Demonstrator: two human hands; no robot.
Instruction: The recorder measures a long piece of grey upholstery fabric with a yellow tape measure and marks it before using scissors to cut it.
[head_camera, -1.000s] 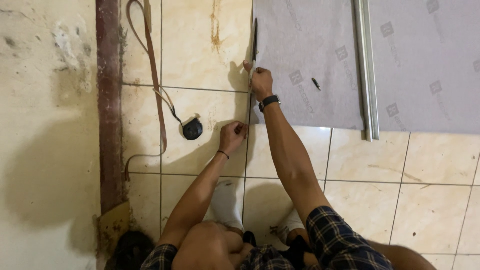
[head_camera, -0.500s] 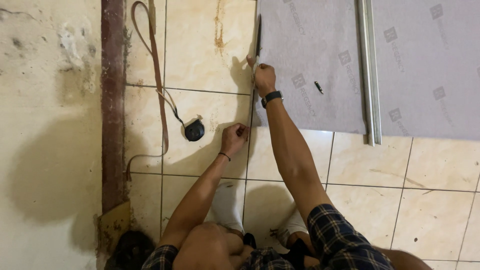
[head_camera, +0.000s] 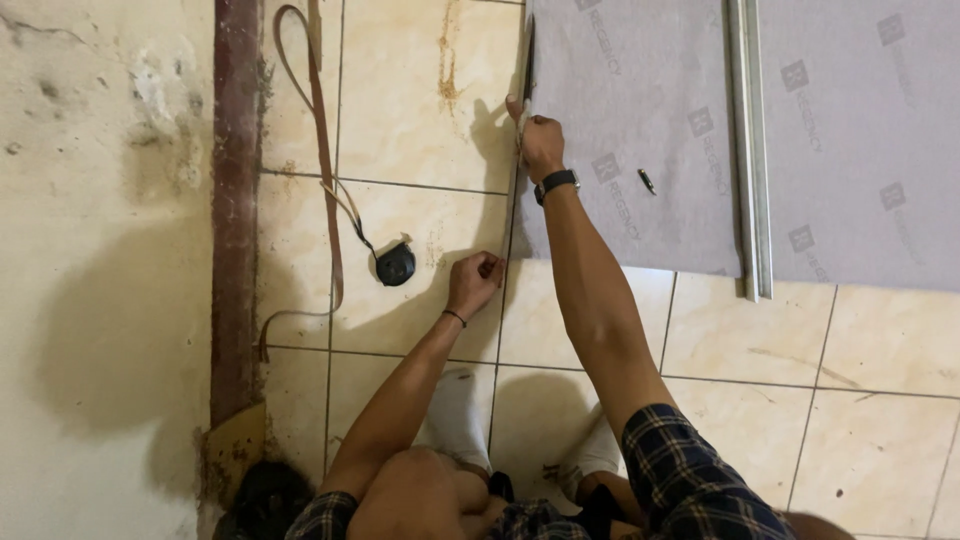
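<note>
Right hand (head_camera: 541, 143) fisted on a dark blade (head_camera: 527, 62), fingers wrapped, at the grey board's (head_camera: 630, 130) left edge. Left hand (head_camera: 474, 281) curled shut nearer, on floor tiles (head_camera: 420, 90). Black tape measure (head_camera: 395, 265) just beside.

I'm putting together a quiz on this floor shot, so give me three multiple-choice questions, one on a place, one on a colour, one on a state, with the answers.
1. Where is the right hand?
A. at the left edge of the grey board
B. on the metal rail
C. on the wall

2. What colour is the watch on the right wrist?
A. white
B. black
C. red

3. How is the left hand held?
A. flat and open
B. closed in a pinching grip low on the board's edge line
C. raised off the floor

Answers: 1 A, the hand sits on the board's left edge. 2 B, the band is dark black. 3 B, its fingers are curled shut by the board's lower corner.
</note>
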